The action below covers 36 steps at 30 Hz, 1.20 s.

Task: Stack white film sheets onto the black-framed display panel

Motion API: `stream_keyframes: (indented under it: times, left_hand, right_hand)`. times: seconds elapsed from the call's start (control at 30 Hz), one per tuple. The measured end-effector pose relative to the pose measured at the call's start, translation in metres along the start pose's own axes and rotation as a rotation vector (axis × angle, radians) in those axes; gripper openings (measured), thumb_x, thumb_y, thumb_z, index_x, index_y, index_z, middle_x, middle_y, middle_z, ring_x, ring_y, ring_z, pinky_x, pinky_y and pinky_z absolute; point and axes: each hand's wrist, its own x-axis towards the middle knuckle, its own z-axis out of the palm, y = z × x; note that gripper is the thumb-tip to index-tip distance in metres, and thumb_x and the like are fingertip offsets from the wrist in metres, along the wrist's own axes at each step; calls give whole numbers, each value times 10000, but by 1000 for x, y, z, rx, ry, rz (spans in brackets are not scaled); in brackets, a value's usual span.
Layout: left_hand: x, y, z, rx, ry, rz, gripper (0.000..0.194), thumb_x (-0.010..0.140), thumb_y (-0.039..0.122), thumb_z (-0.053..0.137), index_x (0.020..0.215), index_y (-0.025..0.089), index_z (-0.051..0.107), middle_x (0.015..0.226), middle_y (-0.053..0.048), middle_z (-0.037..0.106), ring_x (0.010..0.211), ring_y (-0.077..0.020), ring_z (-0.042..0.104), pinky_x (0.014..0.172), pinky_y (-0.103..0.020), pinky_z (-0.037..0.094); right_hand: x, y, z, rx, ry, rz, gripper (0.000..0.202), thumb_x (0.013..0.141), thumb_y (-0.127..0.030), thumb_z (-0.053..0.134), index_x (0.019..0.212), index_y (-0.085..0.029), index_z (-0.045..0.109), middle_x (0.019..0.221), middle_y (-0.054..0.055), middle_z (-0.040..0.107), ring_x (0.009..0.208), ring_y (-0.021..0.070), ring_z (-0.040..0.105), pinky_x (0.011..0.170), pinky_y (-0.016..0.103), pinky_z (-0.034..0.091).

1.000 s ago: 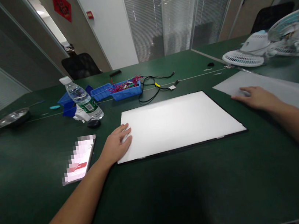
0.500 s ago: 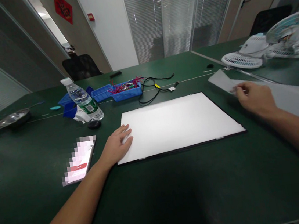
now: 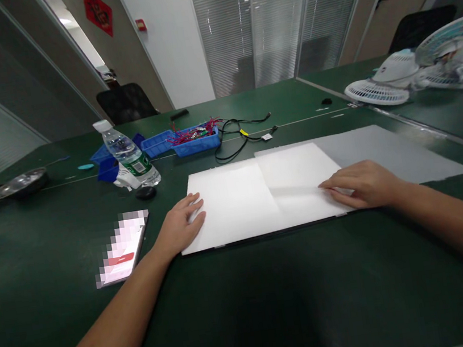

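Note:
A flat white panel [image 3: 229, 205] with a thin dark border lies on the green table, glowing brightly. My left hand [image 3: 181, 222] rests on its left end with the fingers spread. Over the panel's right half lies a thin translucent sheet [image 3: 391, 145], which also reaches past the panel onto the table at the right. My right hand [image 3: 360, 185] has its fingertips and thumb together on the sheet above the panel's right end. From the fingertips a shallow ripple runs leftward in the sheet.
A phone [image 3: 124, 249] lies left of the panel. Behind are a water bottle [image 3: 130, 156], a black mouse [image 3: 146, 193], a blue tray [image 3: 196, 144] of red-wired parts and a black cable [image 3: 232, 149]. White fan parts [image 3: 377, 92] lie at the far right.
My right hand has drawn the translucent sheet leftward and nearer, from beside the panel to over its right half. My left hand has stayed in place on the panel.

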Motion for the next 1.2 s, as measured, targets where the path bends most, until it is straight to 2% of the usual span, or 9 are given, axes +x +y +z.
stream_keyframes:
  times: [0.17,0.27,0.33,0.47,0.57,0.67,0.83,1.03,1.2]
  left_hand:
    - [0,1,-1,-11,-2,5,582,960,567,538,1343,175,733,1533,-129,603,1462,-328,523,1250,-518,377]
    - [0,0,0,-14,10,2,583,960,584,537,1333,185,740,1527,-124,609,1450,-332,535,1245,-518,386]
    - [0,0,0,-11,8,5,583,962,583,533,1333,185,740,1526,-123,610,1451,-333,534,1244,-521,388]
    - [0,-1,0,1,0,6,581,957,562,534,1334,170,738,1524,-128,611,1454,-331,531,1240,-520,394]
    - [0,-1,0,8,2,3,572,954,551,534,1329,170,740,1522,-126,613,1447,-324,540,1235,-521,400]
    - [0,0,1,9,2,7,563,951,542,532,1326,178,741,1521,-123,614,1442,-320,546,1240,-531,393]
    - [1,2,0,5,3,-1,563,945,546,539,1330,186,736,1517,-120,620,1440,-322,547,1241,-526,393]
    - [0,2,0,-40,27,17,591,978,541,516,1406,162,667,1497,-142,632,1429,-317,556,1242,-519,388]
    - [-1,0,1,-66,41,22,604,1012,541,489,1443,141,624,1514,-163,610,1424,-314,556,1239,-504,388]
  right_hand:
    - [6,-15,-3,139,-41,-96,215,960,-315,627,1124,-264,755,1012,32,776,832,175,725,713,300,547]
    - [1,-10,-7,216,16,-24,214,943,-381,622,1059,-276,767,1004,25,779,810,169,728,716,294,559]
    - [-5,0,-11,173,104,147,281,953,-452,573,982,-267,782,950,32,779,726,161,707,669,290,538]
    - [-19,37,-19,-197,192,715,518,986,-576,423,1005,-220,799,989,90,774,721,200,678,705,339,495]
    - [-34,73,-20,-391,19,1021,623,985,-614,378,1194,-181,774,1100,188,745,930,330,681,779,426,474]
    - [-48,99,-16,-401,-194,1143,688,968,-644,397,1264,-137,757,1220,271,691,992,397,658,760,469,463]
    - [-52,104,-9,-352,-280,1161,769,968,-721,346,1337,-171,737,1221,267,695,916,395,668,710,471,473]
    - [-37,84,0,-312,-249,1004,803,987,-756,305,1304,-169,751,1121,220,735,864,331,673,728,439,500]
    - [-25,67,5,-228,-204,805,740,1033,-688,298,1261,-162,764,1250,160,722,1056,350,665,866,481,538]
